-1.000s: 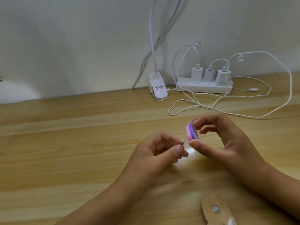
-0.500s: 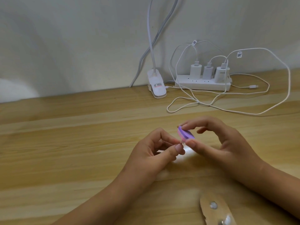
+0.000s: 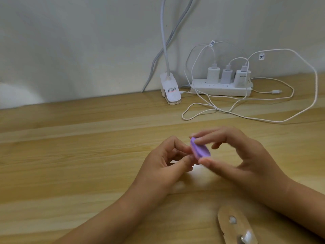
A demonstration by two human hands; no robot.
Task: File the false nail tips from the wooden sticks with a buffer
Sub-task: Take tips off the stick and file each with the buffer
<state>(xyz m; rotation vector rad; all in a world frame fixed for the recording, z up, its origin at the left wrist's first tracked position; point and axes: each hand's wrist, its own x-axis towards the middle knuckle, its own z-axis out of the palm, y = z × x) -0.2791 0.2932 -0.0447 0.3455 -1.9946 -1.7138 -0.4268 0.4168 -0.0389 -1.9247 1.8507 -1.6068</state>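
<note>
Grips purple buffer [image 3: 200, 149] in right hand [image 3: 246, 162]: forefinger on the top edge, thumb under the bottom edge, other fingers loosely bent and off it. Holds it edge-on and tilted, above the table [image 3: 70, 155], mid-frame. Some motion blur on that hand.

Sets left hand [image 3: 163, 166] right up against the buffer's lower left edge. Fingers curled, thumb tip pressed to forefinger tip in a narrow pinch. Cannot make out anything between them, too small or hidden, so no call on a nail tip there.

Both forearms in from the bottom edge, hands meeting at centre.

Flat on the table at the bottom edge, just beside the right forearm: wooden stick [image 3: 226, 229], cut off by the frame. Two false nail tips [image 3: 232, 220] on it, clear-whitish, one near the rounded end, the other down at the frame edge. Well apart from the buffer.

At the back, against the wall [image 3: 70, 50]: white power strip [image 3: 219, 88] with three chargers [image 3: 213, 73] plugged in. White cables [image 3: 263, 118] looped over the table, one loose plug end off to the right. Left of the strip: white lamp clip [image 3: 171, 90], gooseneck running up out of frame, grey cord beside it.
</note>
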